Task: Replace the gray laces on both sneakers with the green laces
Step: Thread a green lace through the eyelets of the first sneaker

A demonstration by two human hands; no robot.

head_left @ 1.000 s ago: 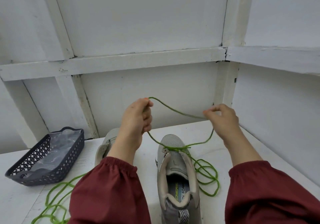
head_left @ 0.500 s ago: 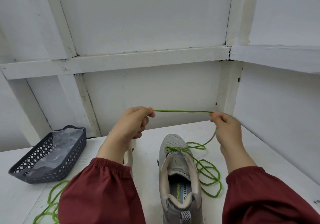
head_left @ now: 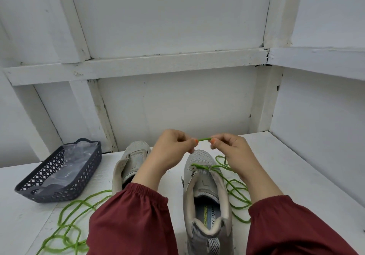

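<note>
The left hand [head_left: 171, 153] and right hand [head_left: 232, 153] pinch a short, taut stretch of lace [head_left: 204, 139] above the right shoe [head_left: 205, 193], mid-table; slack coils toward the table's [head_left: 286, 166] right edge; a second lace [head_left: 67, 225] lies front-left.

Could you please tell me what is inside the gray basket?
Crumpled clear plastic lies inside the basket, covering its floor; anything beneath the plastic is hidden.

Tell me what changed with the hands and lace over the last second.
The left hand and right hand moved together and down, so the green lace span between them shrank from wide to a short stub. Both still pinch it. The sneakers, basket and other lace stayed put.
</note>
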